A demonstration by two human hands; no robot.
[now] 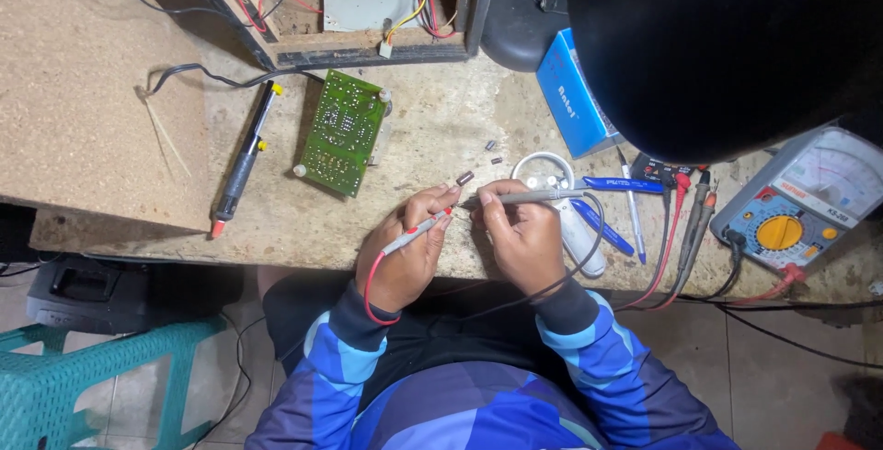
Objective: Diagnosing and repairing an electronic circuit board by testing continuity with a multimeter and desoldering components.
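Observation:
My left hand (405,252) grips a grey test probe with a red lead (416,230). A grey probe with a black lead (529,197) lies in my right hand (520,239). The two probe tips meet between my hands at a tiny component (457,206) pinched by my fingers. A small brown cylindrical part (465,177) lies on the bench just above my left hand. Both leads run toward an analog multimeter (800,202) at the right.
A green circuit board (342,131) lies on the worn bench, a soldering iron (241,163) to its left. An open wooden box with wires (368,9) stands at the back. A blue box (570,91), pens, spare probes and a white tool lie right; a teal stool (83,386) stands lower left.

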